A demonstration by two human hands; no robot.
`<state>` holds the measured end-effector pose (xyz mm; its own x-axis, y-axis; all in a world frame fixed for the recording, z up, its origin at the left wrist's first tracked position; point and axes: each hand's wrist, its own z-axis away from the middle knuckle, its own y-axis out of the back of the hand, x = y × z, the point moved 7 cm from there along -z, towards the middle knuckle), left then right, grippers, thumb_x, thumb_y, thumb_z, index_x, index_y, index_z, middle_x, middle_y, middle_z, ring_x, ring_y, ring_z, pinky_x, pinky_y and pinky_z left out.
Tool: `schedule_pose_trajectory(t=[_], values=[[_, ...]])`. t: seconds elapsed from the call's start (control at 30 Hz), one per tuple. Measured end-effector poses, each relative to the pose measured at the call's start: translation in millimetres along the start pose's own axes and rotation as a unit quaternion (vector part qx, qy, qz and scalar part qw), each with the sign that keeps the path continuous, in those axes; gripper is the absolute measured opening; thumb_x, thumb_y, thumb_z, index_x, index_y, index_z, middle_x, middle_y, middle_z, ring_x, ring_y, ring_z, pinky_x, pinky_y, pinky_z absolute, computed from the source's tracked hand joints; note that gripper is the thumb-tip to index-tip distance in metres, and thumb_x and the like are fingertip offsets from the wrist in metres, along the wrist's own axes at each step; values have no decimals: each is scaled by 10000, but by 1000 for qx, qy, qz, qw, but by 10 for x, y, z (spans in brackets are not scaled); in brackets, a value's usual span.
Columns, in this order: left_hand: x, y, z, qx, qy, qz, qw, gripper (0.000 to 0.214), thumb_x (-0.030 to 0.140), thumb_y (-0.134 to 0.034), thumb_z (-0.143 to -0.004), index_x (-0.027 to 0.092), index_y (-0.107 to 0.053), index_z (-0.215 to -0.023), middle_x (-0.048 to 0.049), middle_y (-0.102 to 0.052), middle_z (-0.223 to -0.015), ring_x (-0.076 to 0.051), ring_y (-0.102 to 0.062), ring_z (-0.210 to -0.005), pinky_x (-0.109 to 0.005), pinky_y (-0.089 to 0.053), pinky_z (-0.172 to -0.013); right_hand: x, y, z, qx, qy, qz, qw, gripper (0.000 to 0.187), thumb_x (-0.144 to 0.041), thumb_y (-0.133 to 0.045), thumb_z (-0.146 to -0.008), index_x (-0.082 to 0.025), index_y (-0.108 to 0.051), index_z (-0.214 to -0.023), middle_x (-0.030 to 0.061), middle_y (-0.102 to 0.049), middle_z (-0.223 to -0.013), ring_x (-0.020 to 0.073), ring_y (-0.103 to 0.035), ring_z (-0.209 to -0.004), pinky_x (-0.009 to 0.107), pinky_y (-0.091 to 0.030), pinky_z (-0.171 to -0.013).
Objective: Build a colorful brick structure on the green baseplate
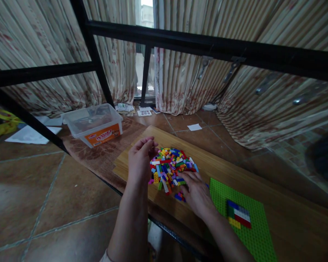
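A heap of small toy bricks (166, 165) in many colours lies on a wooden board. My left hand (142, 156) is raised over the heap's left side, its fingers curled together; whatever they may hold is hidden. At the heap's right edge, my right hand (195, 191) reaches down with thumb and fingers apart, touching loose bricks. To the right of that hand lies a green baseplate (251, 207). On it sits a flat block of joined bricks (238, 214) in blue, grey, green, white, red and yellow.
The wooden board (295, 225) rests on a brown cloth (98, 160). A clear plastic tub (94, 122) with an orange label stands at the left. Black metal bars (180, 38) cross in front of striped curtains (177, 76). Papers (194, 127) lie on the tiled floor.
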<state>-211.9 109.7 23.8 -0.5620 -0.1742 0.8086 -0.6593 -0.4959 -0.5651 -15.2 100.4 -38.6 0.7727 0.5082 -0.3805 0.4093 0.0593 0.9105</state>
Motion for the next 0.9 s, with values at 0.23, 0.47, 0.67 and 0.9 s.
schedule_pose_trajectory(t=[0.23,0.47,0.67,0.9], values=[[-76,-69,7,-73,27,-116,990,235,336,-706,-698,141,-634,-807,9,-628,-717,-61,-533,-565,-183,-417,-576,77,206,165,58,-30,-42,997,409,-196,-588,-818,-239,-576,-1225,65,-624,-1103,241,-567,-1021,405,-499,-881],[-894,-734,668,-402,127,-292,858,309,443,-641,-770,139,-622,-818,-25,-612,-760,-123,-546,-672,-227,-430,-615,224,701,835,263,-182,-89,943,391,-371,-615,-833,-236,-565,-1197,61,-623,-1050,217,-607,-950,380,-514,-837],[-1373,-863,1131,-478,109,-415,767,254,357,-495,-850,162,-655,-880,-45,-665,-824,-171,-596,-744,-272,-449,-671,334,662,1051,253,-229,-155,927,377,-257,-625,-802,-235,-590,-1176,64,-626,-1014,222,-610,-899,382,-530,-777],[-1332,-746,1188,-503,129,-498,695,299,341,-546,-814,232,-611,-1085,-47,-699,-979,-216,-634,-914,-301,-465,-760,293,493,1184,101,-201,-299,927,452,-104,-666,-723,-250,-615,-1148,41,-657,-1046,204,-627,-972,358,-509,-858]])
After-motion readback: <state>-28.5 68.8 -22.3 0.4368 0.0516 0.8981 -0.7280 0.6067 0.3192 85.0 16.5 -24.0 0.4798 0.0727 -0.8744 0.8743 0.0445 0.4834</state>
